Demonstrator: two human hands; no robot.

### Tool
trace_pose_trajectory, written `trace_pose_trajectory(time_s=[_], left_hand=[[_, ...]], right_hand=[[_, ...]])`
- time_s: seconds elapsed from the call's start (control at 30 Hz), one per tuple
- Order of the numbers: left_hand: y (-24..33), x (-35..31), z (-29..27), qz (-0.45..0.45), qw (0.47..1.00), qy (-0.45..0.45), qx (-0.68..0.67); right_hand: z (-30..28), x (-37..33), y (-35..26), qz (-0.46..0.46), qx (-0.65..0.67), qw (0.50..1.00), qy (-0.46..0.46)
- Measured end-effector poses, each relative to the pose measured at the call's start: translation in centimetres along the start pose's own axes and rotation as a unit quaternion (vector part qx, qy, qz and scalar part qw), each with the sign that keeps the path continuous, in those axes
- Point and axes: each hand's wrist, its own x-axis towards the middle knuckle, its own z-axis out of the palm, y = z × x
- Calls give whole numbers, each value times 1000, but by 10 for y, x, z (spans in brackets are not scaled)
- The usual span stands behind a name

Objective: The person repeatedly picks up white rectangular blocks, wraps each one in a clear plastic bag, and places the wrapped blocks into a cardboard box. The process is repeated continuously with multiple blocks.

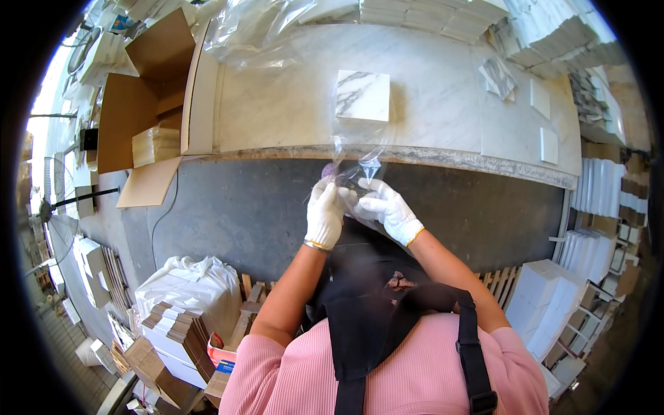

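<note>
My left hand [324,214], in a white knitted glove, is closed on the near end of a clear plastic bag [339,145]. In a matching glove, my right hand [389,209] grips the bag's other side, fingers bent. The bag stretches from my hands over the table's front edge to a white marble tile [363,95] with grey veins. Whether one tile or a stack lies there, and whether it is inside the bag, I cannot tell. A blue diamond-shaped mark [370,168] shows on the film by my right fingertips. Something purple [328,170] shows beyond my left fingers.
The marble-topped table [277,111] spans the far side. An open cardboard box [142,104] stands at its left end. Loose plastic film [259,31] and stacked tiles [429,15] lie along the back. Small tiles [548,145] rest at right. White boxes [546,297] stand behind me at right.
</note>
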Motion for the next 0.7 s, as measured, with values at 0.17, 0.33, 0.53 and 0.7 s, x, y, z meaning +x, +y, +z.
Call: trace_pose_trajectory(time_s=[0.17,0.33,0.53,0.7], left_hand=[[28,-19,13,-35,975,-57,214],[58,-26,-4,-94,928,-40,357],[44,-32,-23,-55,942,12,332],[39,-43,-20,-92,935,44,339]], right_hand=[[-1,-12,-5,41,-134,990,-28],[-18,-18,0,43,-201,979,-11],[-22,-21,8,13,-276,961,-15],[-24,-26,6,5,-248,968,-40]])
